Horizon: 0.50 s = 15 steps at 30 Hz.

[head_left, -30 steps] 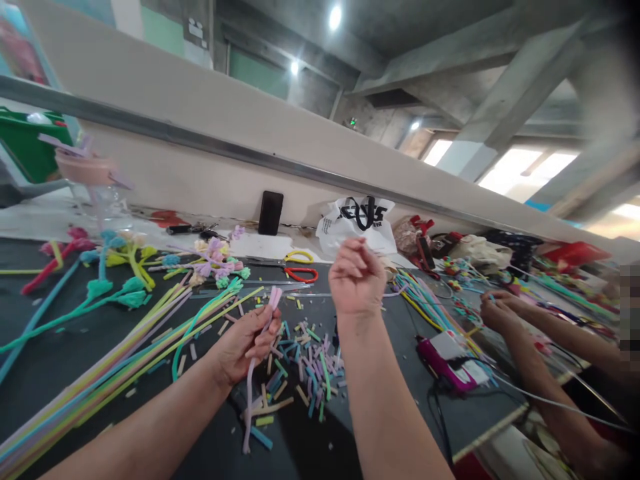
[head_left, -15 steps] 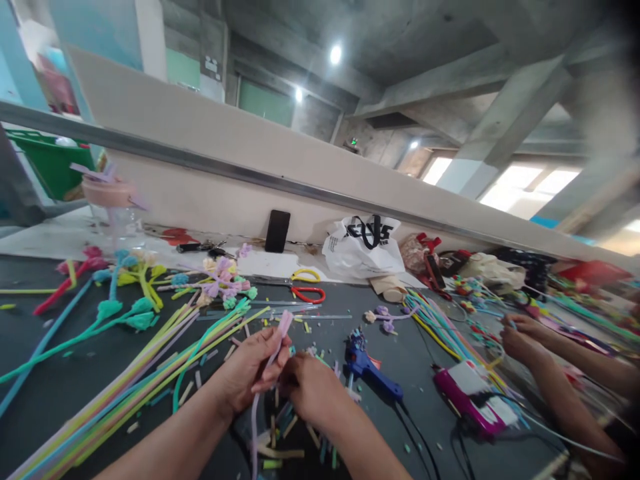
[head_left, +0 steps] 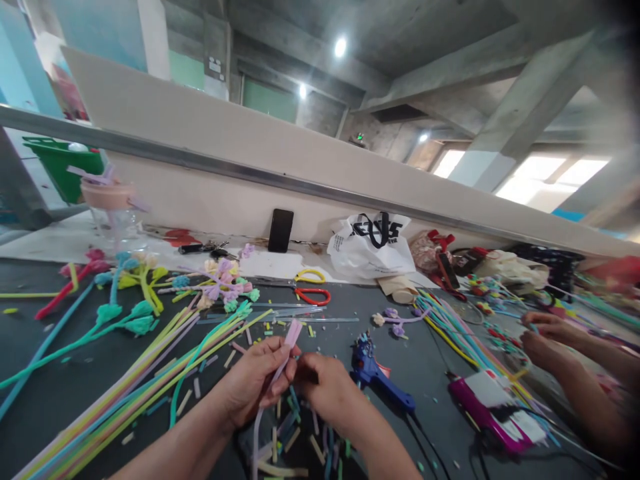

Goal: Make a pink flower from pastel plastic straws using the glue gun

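Note:
Between the thumb and fingers of my left hand (head_left: 263,373) is a lilac pipe cleaner (head_left: 293,333). Its upper end stands up above the fingertips, looking folded or doubled, while the long tail hangs down toward the table's front. My right hand (head_left: 325,383) is close against the left one, fingers curled inward; whatever they pinch is hidden behind the knuckles. Cut pipe cleaner pieces (head_left: 293,440) in several colours lie scattered beneath both hands. To the right rests a blue glue gun (head_left: 380,380) with its cable trailing forward.
A bundle of long pipe cleaners (head_left: 115,393) lies at left, with finished pipe-cleaner flowers (head_left: 225,280) behind. Scissors (head_left: 313,295), a phone (head_left: 281,230) and a white bag (head_left: 370,247) are along the back. A magenta device (head_left: 495,413) sits right, near another person's hands (head_left: 555,340).
The view has shifted slightly, so the table's things appear a little further right. Both my hands keep nearly the same pose, the lilac pipe cleaner still in the left.

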Each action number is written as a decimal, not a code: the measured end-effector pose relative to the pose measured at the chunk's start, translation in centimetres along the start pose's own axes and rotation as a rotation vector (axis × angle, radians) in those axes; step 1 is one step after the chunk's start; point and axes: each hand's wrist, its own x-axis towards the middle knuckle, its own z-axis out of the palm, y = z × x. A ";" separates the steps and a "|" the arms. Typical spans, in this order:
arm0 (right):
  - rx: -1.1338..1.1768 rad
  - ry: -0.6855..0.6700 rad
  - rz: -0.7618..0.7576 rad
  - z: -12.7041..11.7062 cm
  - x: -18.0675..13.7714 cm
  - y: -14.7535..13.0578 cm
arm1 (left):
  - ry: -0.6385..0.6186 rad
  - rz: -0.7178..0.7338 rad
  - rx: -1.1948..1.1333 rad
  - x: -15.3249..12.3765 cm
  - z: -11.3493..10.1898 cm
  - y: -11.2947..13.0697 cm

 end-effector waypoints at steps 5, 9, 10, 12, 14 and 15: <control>0.056 0.259 0.065 -1.1 0.3 1.1 | 0.010 -0.046 0.098 -0.1 0.2 0.0; 0.042 0.202 0.033 -1.2 0.0 0.9 | 0.010 -0.067 0.142 -0.2 0.5 0.0; 0.018 0.184 0.032 -1.3 -0.3 0.6 | 0.008 -0.075 0.145 -0.3 0.5 0.1; -0.049 0.199 0.028 -2.1 -1.1 0.0 | 0.013 -0.097 0.151 -0.2 0.6 0.1; -0.143 0.238 0.028 -3.6 -2.1 -0.2 | 0.029 -0.112 0.156 -0.2 0.6 0.1; -0.207 0.241 0.039 -4.5 -2.6 0.1 | 0.035 -0.117 0.154 -0.2 0.6 0.1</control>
